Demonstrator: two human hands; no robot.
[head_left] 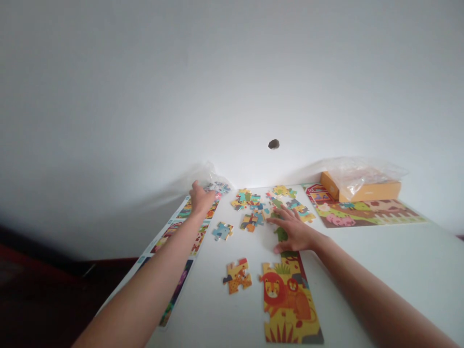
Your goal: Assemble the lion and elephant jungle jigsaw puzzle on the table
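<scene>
At the far left corner of the table, the curled fingers of my left hand [201,197] grip the edge of a clear plastic bag [208,171] with puzzle pieces inside; the fingertips are partly hidden. My right hand [292,227] lies with fingers apart over green jigsaw pieces [281,235] at the top of a strip of joined pieces. That strip's lower part is a lion section [288,304]. Left of it lie a loose leopard piece [238,276] and a light blue piece [222,231]. Several colourful pieces [250,198] are scattered beyond, between my hands.
A printed picture sheet [177,285] runs along the left edge under my left arm. At the back right, an orange box [377,191] with clear plastic [362,171] on it rests on a joined farm puzzle [366,212]. The white wall [232,96] behind has a hole [273,144].
</scene>
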